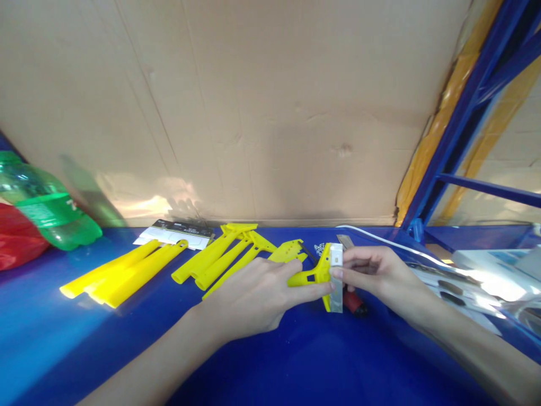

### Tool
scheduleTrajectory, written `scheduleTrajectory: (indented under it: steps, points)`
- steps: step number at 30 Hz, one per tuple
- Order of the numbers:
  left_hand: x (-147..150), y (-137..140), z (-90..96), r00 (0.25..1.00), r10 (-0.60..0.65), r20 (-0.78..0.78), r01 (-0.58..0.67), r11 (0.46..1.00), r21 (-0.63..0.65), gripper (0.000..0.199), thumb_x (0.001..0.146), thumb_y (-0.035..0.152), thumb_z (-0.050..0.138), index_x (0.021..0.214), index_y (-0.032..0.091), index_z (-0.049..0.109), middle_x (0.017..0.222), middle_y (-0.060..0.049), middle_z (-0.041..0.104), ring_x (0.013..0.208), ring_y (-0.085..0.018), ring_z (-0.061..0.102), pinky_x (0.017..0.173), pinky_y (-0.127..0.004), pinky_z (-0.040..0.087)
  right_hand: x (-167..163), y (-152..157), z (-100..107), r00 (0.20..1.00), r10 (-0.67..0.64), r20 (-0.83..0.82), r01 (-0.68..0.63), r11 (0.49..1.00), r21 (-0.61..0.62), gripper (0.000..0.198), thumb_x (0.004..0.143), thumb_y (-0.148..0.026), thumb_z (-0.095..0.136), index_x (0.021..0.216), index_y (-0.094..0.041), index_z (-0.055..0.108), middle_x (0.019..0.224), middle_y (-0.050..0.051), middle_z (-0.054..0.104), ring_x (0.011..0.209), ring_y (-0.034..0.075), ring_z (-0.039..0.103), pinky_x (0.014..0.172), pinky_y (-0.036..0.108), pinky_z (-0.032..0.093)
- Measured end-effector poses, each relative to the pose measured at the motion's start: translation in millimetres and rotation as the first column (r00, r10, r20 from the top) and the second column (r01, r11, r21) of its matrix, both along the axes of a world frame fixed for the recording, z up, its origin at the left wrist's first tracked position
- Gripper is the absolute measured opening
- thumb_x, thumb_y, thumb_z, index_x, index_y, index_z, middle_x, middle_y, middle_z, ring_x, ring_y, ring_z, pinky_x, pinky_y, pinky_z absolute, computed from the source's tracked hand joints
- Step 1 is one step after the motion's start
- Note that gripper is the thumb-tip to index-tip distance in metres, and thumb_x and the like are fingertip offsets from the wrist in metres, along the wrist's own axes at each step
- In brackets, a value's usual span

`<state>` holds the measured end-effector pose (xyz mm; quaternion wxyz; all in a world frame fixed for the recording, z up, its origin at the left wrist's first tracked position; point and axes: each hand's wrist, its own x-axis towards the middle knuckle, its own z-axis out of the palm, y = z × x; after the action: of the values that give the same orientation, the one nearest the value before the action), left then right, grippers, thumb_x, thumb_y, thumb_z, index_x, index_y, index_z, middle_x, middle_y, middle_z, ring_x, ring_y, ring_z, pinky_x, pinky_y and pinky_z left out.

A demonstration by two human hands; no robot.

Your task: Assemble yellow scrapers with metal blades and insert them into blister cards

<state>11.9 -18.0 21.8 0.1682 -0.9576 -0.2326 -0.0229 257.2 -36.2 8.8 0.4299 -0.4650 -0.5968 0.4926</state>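
A yellow handle (323,270) with a wide head is between the two hands, above the surface (296,361), and a flat metal plate (336,296) lies along the head, upright. The left hand (264,290) is clamped on the handle's narrow end, with one finger stretched forward to the plate. The fingers of the right hand (382,273) pinch the plate from the other side, thumb in front; the other fingertips are partly hidden. Just below the right fingers, a red and black tool grip (354,303) lies on the surface, partly covered, and a thin metal strip (345,242) shows just beyond them. Small pale bits (320,248), too blurred to name, lie beyond the left fingertips, near some flat yellow pieces (288,251). Left of the left fingers is a group of yellow handles (226,254), and further left lie yellow tubes (131,276), their far ends by black and white cards (173,233). Farthest left of the fingers are a green bottle (46,206), tilted, and a red bag (19,237). Right of the right fingers, a white cable (393,241) curves past a glossy pale sheet with dark ovals (435,280). Beyond everything stands a cardboard wall (253,113), with a blue metal frame (448,146) to the right.
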Motion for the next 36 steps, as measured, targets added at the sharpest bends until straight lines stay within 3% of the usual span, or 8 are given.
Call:
scheduleTrajectory:
  steps: [9, 14, 20, 23, 27, 30, 36]
  points:
    - [-1.6, -0.2, -2.1, 0.999, -0.034, 0.022, 0.033, 0.999, 0.016, 0.077, 0.092, 0.006, 0.047, 0.157, 0.045, 0.032, 0.116, -0.008, 0.065, 0.078, -0.022, 0.064, 0.066, -0.034, 0.050, -2.5, -4.0, 6.4, 1.000, 0.000, -0.022, 0.002, 0.998, 0.063, 0.032, 0.066, -0.044, 0.093, 0.072, -0.019, 0.074, 0.063, 0.001, 0.071, 0.055, 0.013, 0.062, 0.052, 0.023, 0.050]
    - [0.0, -0.1, 0.0, 0.999, -0.023, 0.036, 0.024, 0.999, -0.022, 0.077, 0.092, 0.006, 0.047, 0.157, 0.044, 0.033, 0.110, -0.006, 0.065, 0.074, -0.021, 0.063, 0.063, -0.032, 0.049, -2.1, -2.1, 4.7, 1.000, -0.023, -0.018, 0.024, 1.000, 0.018, 0.035, 0.062, -0.049, 0.093, 0.072, -0.020, 0.077, 0.064, 0.002, 0.073, 0.058, 0.017, 0.066, 0.056, 0.027, 0.054]
    - [-1.3, -1.2, 2.6, 0.999, 0.033, 0.039, -0.030, 0.996, -0.081, 0.073, 0.095, 0.010, 0.046, 0.156, 0.047, 0.033, 0.119, -0.007, 0.065, 0.068, -0.019, 0.061, 0.060, -0.031, 0.047, -1.3, -1.1, -0.5, 0.996, -0.043, -0.083, 0.038, 0.997, -0.063, 0.043, 0.062, -0.045, 0.094, 0.092, -0.017, 0.082, 0.073, 0.005, 0.079, 0.058, 0.017, 0.069, 0.058, 0.028, 0.056]
    - [-2.3, -0.5, 4.9, 0.998, 0.024, 0.062, -0.016, 0.991, -0.130, 0.069, 0.097, 0.011, 0.045, 0.154, 0.048, 0.037, 0.109, -0.004, 0.066, 0.066, -0.018, 0.059, 0.059, -0.030, 0.045, -3.6, -1.4, -2.2, 0.989, -0.077, -0.130, 0.061, 0.990, -0.124, 0.052, 0.060, -0.041, 0.096, 0.104, -0.017, 0.080, 0.074, 0.005, 0.080, 0.061, 0.018, 0.072, 0.059, 0.028, 0.057]
    - [-3.7, -0.5, 11.1, 0.991, 0.001, 0.135, 0.031, 0.972, -0.234, 0.055, 0.102, 0.014, 0.043, 0.149, 0.041, 0.049, 0.097, -0.002, 0.066, 0.075, -0.018, 0.063, 0.064, -0.027, 0.045, -5.9, 1.5, -7.9, 0.977, -0.113, -0.182, 0.083, 0.983, -0.166, 0.083, 0.060, -0.044, 0.096, 0.134, -0.018, 0.067, 0.071, 0.003, 0.079, 0.057, 0.019, 0.072, 0.052, 0.027, 0.055]
    - [-6.6, -2.6, 13.6, 0.978, -0.018, 0.206, 0.082, 0.949, -0.305, 0.046, 0.105, 0.018, 0.041, 0.146, 0.036, 0.054, 0.097, -0.003, 0.069, 0.085, -0.018, 0.066, 0.070, -0.026, 0.048, -7.6, 2.1, -10.1, 0.981, -0.096, -0.169, 0.071, 0.987, -0.147, 0.096, 0.062, -0.045, 0.095, 0.146, -0.021, 0.055, 0.066, 0.000, 0.077, 0.051, 0.017, 0.069, 0.046, 0.024, 0.050]
    - [-14.7, -5.6, 10.8, 0.976, -0.010, 0.216, 0.079, 0.946, -0.314, 0.047, 0.105, 0.018, 0.043, 0.148, 0.036, 0.053, 0.100, -0.003, 0.072, 0.087, -0.018, 0.069, 0.074, -0.025, 0.050, -14.9, -4.6, -2.0, 0.992, -0.123, -0.040, 0.118, 0.987, -0.107, 0.081, 0.070, -0.055, 0.085, 0.138, -0.023, 0.055, 0.063, -0.002, 0.074, 0.048, 0.016, 0.067, 0.044, 0.023, 0.049]
